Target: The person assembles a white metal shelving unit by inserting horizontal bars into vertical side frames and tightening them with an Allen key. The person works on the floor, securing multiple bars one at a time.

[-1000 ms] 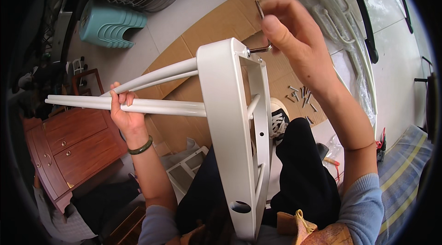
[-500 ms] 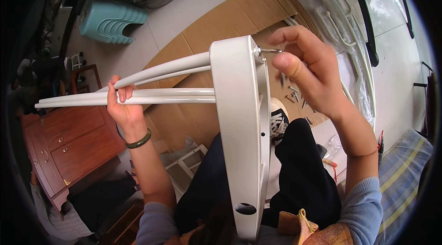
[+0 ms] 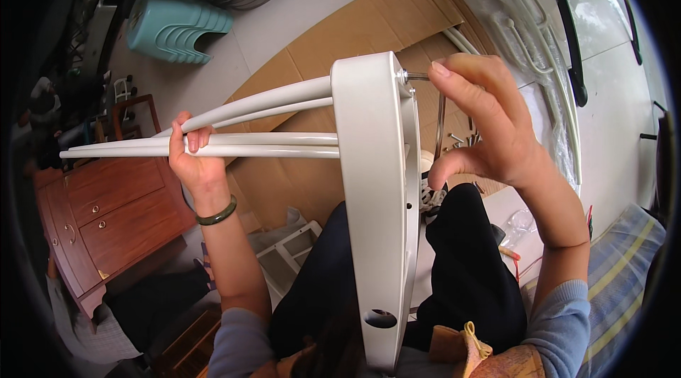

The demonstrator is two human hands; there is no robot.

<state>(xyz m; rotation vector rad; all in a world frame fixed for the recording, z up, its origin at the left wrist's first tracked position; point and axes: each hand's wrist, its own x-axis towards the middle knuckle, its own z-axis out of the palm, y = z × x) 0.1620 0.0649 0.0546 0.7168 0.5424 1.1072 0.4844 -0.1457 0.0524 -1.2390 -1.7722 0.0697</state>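
A white panel-like frame (image 3: 369, 179) stands on edge in front of me, with several white tubes (image 3: 284, 140) running out from it to the left. My left hand (image 3: 195, 159) is closed around these tubes. At the frame's upper right edge, a bent hex key (image 3: 440, 119) has its short arm at a bolt (image 3: 403, 75), and its long arm points down. My right hand (image 3: 491, 119) curves around the key, the index fingertip at its bend and the thumb near its lower end. Several loose screws (image 3: 457, 141) lie beyond, partly behind the right hand.
Flattened cardboard (image 3: 312, 58) covers the floor ahead. At the left stand a wooden cabinet (image 3: 131, 218) and stacked teal stools (image 3: 174, 26). Plastic-wrapped white tubes (image 3: 543, 58) lie at the right, near a striped cushion (image 3: 617, 278). A white slotted part (image 3: 287, 247) rests by my left leg.
The hex key's long arm has swung from beside the right fingers to pointing down. My right thumb has moved down, away from the index finger. The left hand keeps its hold on the tubes.
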